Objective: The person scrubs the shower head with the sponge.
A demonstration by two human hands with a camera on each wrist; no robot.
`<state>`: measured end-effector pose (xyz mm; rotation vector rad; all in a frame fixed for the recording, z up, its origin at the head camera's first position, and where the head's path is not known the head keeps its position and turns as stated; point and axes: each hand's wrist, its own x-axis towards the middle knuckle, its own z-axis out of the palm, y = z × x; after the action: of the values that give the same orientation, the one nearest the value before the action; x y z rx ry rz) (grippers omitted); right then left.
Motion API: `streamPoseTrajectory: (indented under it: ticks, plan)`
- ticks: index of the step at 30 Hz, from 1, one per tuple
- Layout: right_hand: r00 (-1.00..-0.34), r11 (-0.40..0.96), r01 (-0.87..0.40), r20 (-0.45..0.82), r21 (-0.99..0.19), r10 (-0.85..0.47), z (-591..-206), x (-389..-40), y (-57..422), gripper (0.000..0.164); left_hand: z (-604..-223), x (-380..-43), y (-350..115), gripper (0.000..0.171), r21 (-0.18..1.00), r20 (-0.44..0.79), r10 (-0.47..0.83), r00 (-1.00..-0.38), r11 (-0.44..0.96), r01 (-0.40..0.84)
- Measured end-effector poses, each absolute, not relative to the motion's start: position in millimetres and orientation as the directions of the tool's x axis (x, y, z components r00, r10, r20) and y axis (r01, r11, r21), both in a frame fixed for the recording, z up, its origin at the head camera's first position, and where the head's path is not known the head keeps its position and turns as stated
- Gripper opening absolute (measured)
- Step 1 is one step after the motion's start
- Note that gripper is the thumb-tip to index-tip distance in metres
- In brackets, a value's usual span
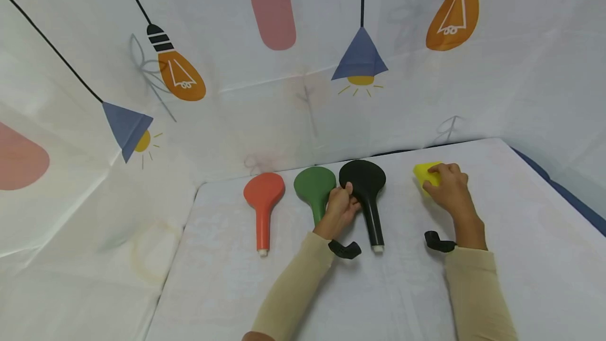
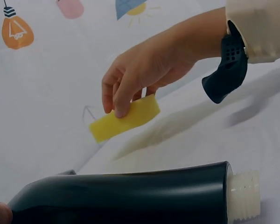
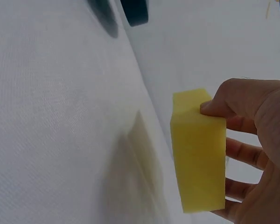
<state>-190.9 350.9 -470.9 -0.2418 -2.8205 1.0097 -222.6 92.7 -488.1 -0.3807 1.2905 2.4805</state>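
Observation:
My left hand [image 1: 340,205] grips a black paddle-shaped object [image 1: 373,220] by the edge of its round head, close to the neck. A white threaded end [image 2: 245,196] sticks out of its handle in the left wrist view. Off to the right, my right hand [image 1: 450,188] pinches a yellow sponge [image 3: 198,163] between thumb and fingers. The sponge is held over the white table, its shadow falling apart from it. A green paddle-shaped object [image 1: 313,183] lies left of the black one, its handle partly hidden behind my left hand.
Farther left lies a red paddle-shaped object [image 1: 263,199] with a white tip. The white-covered table [image 1: 213,288] meets a hanging white sheet [image 1: 227,120] printed with lamps and bulbs along its back and left. Dark blue material [image 1: 563,193] shows beyond the right edge.

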Motion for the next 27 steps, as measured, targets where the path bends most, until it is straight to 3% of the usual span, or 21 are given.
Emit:
streamPoseTrajectory:
  ticks: [5, 15, 23, 27]
  plan:
    - [-0.978, 0.75, 0.103, 0.072, -0.654, 0.197, -476, -195, 344, 0.045, -490, -223, 93, 0.037, 0.736, -0.381, 0.152, -0.912, -0.548, -0.398]
    - [-0.978, 0.762, 0.087, 0.093, -0.642, 0.189, -487, -201, 334, 0.043, -496, -225, 96, 0.05, 0.726, -0.397, 0.142, -0.907, -0.556, -0.406]
    - [-0.977, 0.766, 0.099, 0.085, -0.635, 0.196, -490, -201, 333, 0.041, -499, -226, 99, 0.027, 0.729, -0.416, 0.141, -0.898, -0.538, -0.422]
    - [-0.979, 0.767, 0.108, 0.067, -0.633, 0.194, -492, -201, 331, 0.042, -499, -227, 102, 0.024, 0.73, -0.415, 0.135, -0.9, -0.541, -0.418]
